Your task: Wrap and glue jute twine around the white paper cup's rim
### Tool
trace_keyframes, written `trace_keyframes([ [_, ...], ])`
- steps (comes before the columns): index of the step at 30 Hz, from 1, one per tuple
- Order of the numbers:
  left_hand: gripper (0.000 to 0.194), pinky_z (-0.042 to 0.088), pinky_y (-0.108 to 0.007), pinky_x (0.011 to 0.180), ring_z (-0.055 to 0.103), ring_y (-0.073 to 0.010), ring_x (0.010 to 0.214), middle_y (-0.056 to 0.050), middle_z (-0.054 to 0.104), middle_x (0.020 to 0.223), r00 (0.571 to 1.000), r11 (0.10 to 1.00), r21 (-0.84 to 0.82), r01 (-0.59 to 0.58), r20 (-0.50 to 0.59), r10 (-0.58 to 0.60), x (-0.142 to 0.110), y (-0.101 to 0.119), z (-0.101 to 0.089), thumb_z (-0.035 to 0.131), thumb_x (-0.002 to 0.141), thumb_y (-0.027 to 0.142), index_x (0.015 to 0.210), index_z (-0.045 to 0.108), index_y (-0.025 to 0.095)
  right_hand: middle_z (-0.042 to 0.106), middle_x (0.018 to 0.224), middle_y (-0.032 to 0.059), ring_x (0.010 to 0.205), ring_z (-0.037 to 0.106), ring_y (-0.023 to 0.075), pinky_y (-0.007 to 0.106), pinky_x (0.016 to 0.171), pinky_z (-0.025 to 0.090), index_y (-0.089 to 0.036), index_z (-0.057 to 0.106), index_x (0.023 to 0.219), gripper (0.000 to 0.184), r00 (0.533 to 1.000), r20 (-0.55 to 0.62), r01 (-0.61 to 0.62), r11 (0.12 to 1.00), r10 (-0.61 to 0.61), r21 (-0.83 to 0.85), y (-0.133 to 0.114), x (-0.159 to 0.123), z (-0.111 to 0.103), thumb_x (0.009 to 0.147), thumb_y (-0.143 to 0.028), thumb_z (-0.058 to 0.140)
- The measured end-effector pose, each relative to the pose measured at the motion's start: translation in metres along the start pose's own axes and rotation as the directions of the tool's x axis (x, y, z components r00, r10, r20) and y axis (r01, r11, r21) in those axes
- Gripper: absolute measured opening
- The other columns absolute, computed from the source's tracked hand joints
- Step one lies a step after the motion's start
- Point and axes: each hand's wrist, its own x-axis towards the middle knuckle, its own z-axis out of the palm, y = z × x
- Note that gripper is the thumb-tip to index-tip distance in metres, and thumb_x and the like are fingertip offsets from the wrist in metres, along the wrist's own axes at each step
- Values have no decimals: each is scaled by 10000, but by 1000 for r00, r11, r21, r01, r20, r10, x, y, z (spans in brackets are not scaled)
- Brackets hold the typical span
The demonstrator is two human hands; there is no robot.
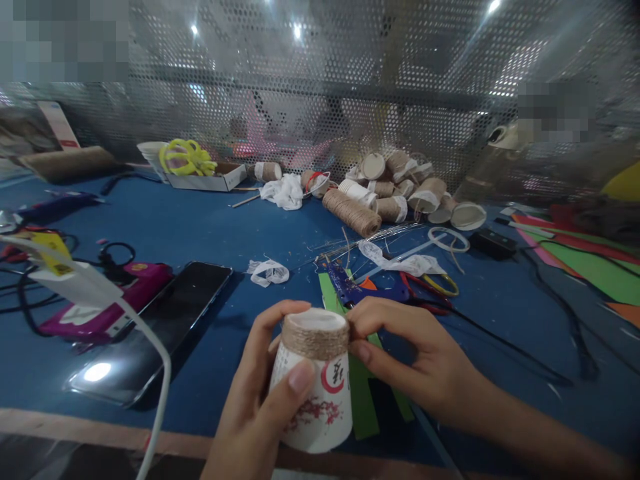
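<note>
The left hand (253, 393) curls around a paper cup (327, 423), narrow end up and banded with twine (315, 341), at lower centre; the right hand (417, 343) bunches thumb and fingertips against its right edge, any grip hidden. A smartphone (187, 303) lies left on the blue surface (210, 230), a glue gun (345, 285) right of centre.

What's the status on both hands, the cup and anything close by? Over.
Left hand holds paper cup, narrow end up. Right hand at its twine band; what it pinches unclear. Glue gun lies just beyond right hand.
</note>
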Motion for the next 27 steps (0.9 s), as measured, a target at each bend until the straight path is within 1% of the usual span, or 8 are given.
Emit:
trace_keyframes([
  [5, 525, 551, -143, 679, 688, -119, 721, 71, 783, 934, 999, 996, 84, -26, 27, 24, -3, -1, -3, 935, 715, 473, 1168, 679, 405, 715, 865, 43, 833, 666, 179, 315, 770, 536, -195, 625, 808, 204, 1000, -7, 21, 1000, -21, -15, 2, 2, 1, 997, -259, 664],
  [8, 528, 594, -202, 692, 759, -168, 750, 33, 824, 987, 998, 998, 41, -50, 33, 49, -5, 0, -3, 917, 744, 423, 1192, 641, 380, 748, 887, 50, 872, 701, 169, 292, 823, 554, -180, 680, 849, 172, 993, -12, 117, 989, -119, -92, 4, 5, -7, 1009, -239, 660],
  [11, 479, 622, -261, 639, 795, -223, 756, -21, 848, 1022, 993, 993, -82, -86, 68, 92, -5, -1, -3, 844, 812, 361, 1229, 609, 359, 799, 998, 59, 996, 730, 171, 291, 937, 549, -183, 733, 1005, 152, 981, -35, 172, 932, -193, -319, 12, 9, -29, 1047, -197, 587],
  [14, 508, 613, -255, 595, 796, -227, 738, -25, 855, 984, 993, 987, -137, -85, 75, 96, -4, 0, -2, 876, 764, 354, 1205, 622, 345, 803, 1091, 111, 1054, 739, 219, 338, 932, 570, -156, 731, 1105, 184, 980, -44, 120, 758, -192, -641, 31, 20, -62, 1042, -173, 559],
  [16, 543, 613, -252, 603, 798, -223, 729, -6, 856, 960, 995, 988, -140, -67, 66, 77, -3, 1, -1, 921, 705, 394, 1166, 640, 343, 808, 1090, 123, 1025, 754, 237, 356, 884, 591, -146, 727, 1123, 208, 980, 118, 191, 583, -161, -790, 49, 32, -82, 1042, -160, 536],
  [20, 553, 584, -228, 589, 784, -200, 700, 11, 839, 889, 996, 988, -151, -36, 81, 49, -2, 3, -2, 927, 692, 400, 1155, 629, 342, 823, 1035, 98, 969, 751, 234, 353, 880, 585, -156, 756, 1058, 154, 937, 333, 339, 486, -102, -806, 74, 63, -99, 993, -142, 618],
  [22, 558, 568, -228, 578, 772, -198, 687, -10, 837, 881, 993, 989, -148, -28, 108, 44, -1, 3, -3, 909, 712, 374, 1179, 606, 337, 821, 1015, 94, 966, 735, 239, 343, 828, 576, -164, 764, 1074, 160, 901, 429, 413, 431, -64, -803, 79, 76, -99, 974, -137, 642],
  [27, 522, 568, -224, 581, 759, -186, 674, -30, 851, 901, 989, 990, -136, -43, 137, 61, -1, 1, -7, 870, 762, 354, 1206, 598, 326, 787, 887, 96, 831, 695, 219, 326, 709, 494, -150, 755, 901, 190, 801, 596, 565, 266, 49, -781, 80, 93, -92, 956, -46, 605],
])
